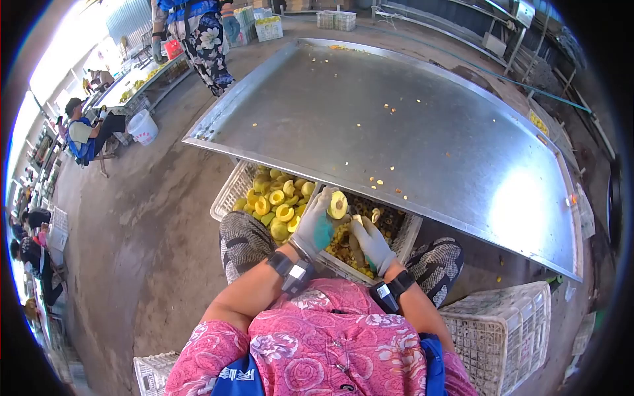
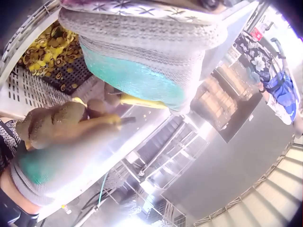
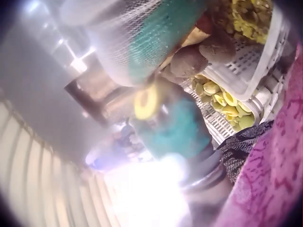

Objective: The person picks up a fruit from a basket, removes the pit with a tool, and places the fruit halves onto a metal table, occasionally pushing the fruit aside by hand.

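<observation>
In the head view my left hand (image 1: 313,231), in a grey knit glove with a teal palm, holds up a yellow peach half (image 1: 338,205) with its brown-centred cut face showing. Close beside it, my gloved right hand (image 1: 374,245) has its fingers curled round a slim thing, blurred in the left wrist view, with a short dark tip (image 2: 127,120). Both hands are over white crates between the knees. Yellow peach halves (image 1: 284,212) fill the left crate (image 1: 228,191). Pits and yellow scraps (image 1: 350,254) lie in the right crate (image 1: 411,232), partly hidden by the hands.
A metal table (image 1: 370,112) with scattered fruit bits stands just beyond the crates. An upturned white crate (image 1: 498,336) is at the right, another crate (image 1: 155,371) at lower left. A person (image 1: 198,39) stands behind the table's far left, and a seated person (image 1: 89,135) is near a white bucket (image 1: 142,127).
</observation>
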Available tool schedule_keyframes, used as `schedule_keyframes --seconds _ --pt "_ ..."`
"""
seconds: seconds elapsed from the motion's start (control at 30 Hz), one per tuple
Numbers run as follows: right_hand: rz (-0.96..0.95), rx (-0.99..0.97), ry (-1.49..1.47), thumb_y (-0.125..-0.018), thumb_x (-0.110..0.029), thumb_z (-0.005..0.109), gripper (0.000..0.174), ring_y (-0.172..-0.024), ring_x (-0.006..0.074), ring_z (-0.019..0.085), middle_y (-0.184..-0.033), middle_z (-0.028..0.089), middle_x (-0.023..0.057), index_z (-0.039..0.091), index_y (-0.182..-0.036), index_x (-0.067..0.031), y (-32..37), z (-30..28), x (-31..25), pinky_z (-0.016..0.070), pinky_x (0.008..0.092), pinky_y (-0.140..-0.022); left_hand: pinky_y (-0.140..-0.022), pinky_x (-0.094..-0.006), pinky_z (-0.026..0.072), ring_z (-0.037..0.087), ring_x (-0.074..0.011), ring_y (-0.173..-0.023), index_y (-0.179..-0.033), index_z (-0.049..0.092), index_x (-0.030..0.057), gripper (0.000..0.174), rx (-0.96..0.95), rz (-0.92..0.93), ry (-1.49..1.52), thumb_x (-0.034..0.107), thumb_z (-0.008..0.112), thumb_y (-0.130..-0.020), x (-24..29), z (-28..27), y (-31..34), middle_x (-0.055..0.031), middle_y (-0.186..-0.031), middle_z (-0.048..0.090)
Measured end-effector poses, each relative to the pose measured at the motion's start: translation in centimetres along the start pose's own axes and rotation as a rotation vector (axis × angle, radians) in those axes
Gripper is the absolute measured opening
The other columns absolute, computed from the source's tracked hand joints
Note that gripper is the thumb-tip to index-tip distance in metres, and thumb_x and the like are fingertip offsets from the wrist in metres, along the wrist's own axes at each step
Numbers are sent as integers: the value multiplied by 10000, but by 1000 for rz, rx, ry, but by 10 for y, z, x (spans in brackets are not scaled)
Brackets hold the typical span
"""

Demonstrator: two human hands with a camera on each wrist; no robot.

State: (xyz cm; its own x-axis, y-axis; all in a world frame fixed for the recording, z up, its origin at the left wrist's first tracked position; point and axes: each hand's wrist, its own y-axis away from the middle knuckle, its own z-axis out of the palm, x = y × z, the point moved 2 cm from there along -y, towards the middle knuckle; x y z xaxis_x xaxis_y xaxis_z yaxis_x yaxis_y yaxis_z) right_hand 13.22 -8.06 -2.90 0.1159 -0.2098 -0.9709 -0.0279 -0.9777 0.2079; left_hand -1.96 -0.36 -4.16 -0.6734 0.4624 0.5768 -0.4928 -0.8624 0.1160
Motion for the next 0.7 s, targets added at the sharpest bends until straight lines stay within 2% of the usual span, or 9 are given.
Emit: schedule_keyframes --seconds 0.07,0.1,0.2,0.3,0.4,0.6,0.7 --pt "-128 -16 169 -982 -359 512 374 -834 319 637 -891 644 188 540 -1106 -7 2 2 -16 477 403 -757 -917 -372 523 598 -177 -1061 -1269 519 112 347 6 -39 -16 360 496 -1027 3 2 0 -47 -1143 593" --pt "-204 -10 252 -978 -350 519 363 -861 361 644 -905 640 227 529 -1105 -10 3 4 -26 476 434 -770 -906 -351 523 607 -177 -1030 -1248 527 99 355 55 12 -4 378 468 -1036 0 5 -2 -50 -1117 605" --pt "-240 -1 413 -985 -355 506 352 -894 432 632 -913 642 258 514 -1073 -14 5 5 -37 473 463 -767 -899 -335 520 617 -184 -996 -1216 543 67 377 22 13 18 389 454 -1039 1 6 -1 -59 -1078 618" --pt "-233 -28 454 -987 -366 503 359 -922 475 613 -930 640 284 491 -1067 -17 6 8 -40 469 490 -747 -891 -326 516 622 -184 -974 -1190 554 38 424 40 16 -31 420 462 -1029 -3 -1 -4 -61 -1052 624" --pt "-248 -52 519 -992 -371 496 364 -905 481 618 -940 640 297 463 -1106 -28 3 11 -32 470 521 -731 -868 -307 515 621 -172 -956 -1179 564 24 493 3 23 -159 478 468 -1012 2 1 0 -67 -1023 630" --pt "-199 -177 813 -1002 -410 440 412 -936 476 621 -990 651 301 422 -1199 -49 3 14 -38 486 543 -775 -821 -271 510 621 -143 -902 -1106 632 9 560 100 -5 -428 531 456 -1004 17 6 5 -68 -999 649" --pt "-180 -260 910 -1003 -423 426 437 -967 475 615 -1017 650 301 409 -1228 -49 4 16 -44 488 535 -801 -812 -263 506 619 -132 -897 -1083 654 14 553 -3 -179 -750 518 435 -1017 28 -4 -2 -59 -997 653"
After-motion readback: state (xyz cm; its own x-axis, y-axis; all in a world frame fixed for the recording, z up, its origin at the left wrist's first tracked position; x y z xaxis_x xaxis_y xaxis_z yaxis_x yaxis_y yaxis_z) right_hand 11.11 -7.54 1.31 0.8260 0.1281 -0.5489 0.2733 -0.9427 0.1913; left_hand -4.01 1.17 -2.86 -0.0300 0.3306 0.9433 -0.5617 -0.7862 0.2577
